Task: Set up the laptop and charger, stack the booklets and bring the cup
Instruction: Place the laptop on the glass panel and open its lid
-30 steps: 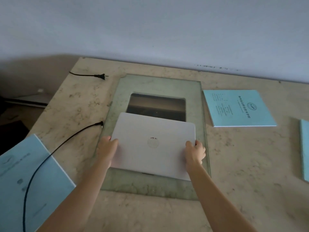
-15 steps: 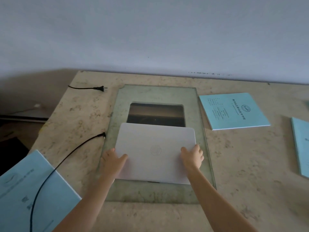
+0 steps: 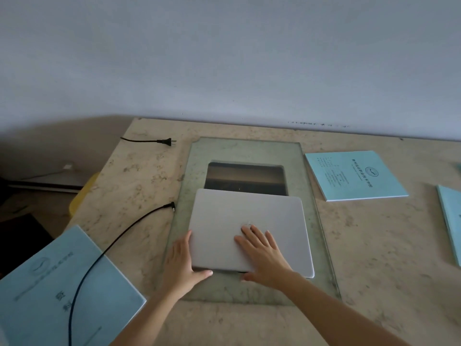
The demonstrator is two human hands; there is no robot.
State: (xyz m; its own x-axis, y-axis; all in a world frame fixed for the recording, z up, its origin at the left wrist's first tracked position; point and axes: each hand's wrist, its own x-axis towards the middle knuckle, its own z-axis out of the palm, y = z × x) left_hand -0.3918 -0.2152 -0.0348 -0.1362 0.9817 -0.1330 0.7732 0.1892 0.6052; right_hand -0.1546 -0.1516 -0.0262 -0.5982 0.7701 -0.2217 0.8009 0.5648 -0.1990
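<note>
Pale blues and silver on a mottled beige surface (image 3: 374,245)

The laptop (image 3: 249,216) is plain silver-grey with a faint round logo; the glass sheet (image 3: 316,221) beneath it is greenish, framing a dark brown rectangle (image 3: 245,178). The booklets (image 3: 354,174) are light blue with dark printed text and an oval emblem. The charger cable (image 3: 119,243) and plug (image 3: 166,141) are black. The wall (image 3: 224,58) is flat grey-blue, and a yellow object (image 3: 82,193) shows past the surface's left edge.

We see two bare arms, left hand (image 3: 183,264) and right hand (image 3: 263,254), with no sleeves, rings or watch.
</note>
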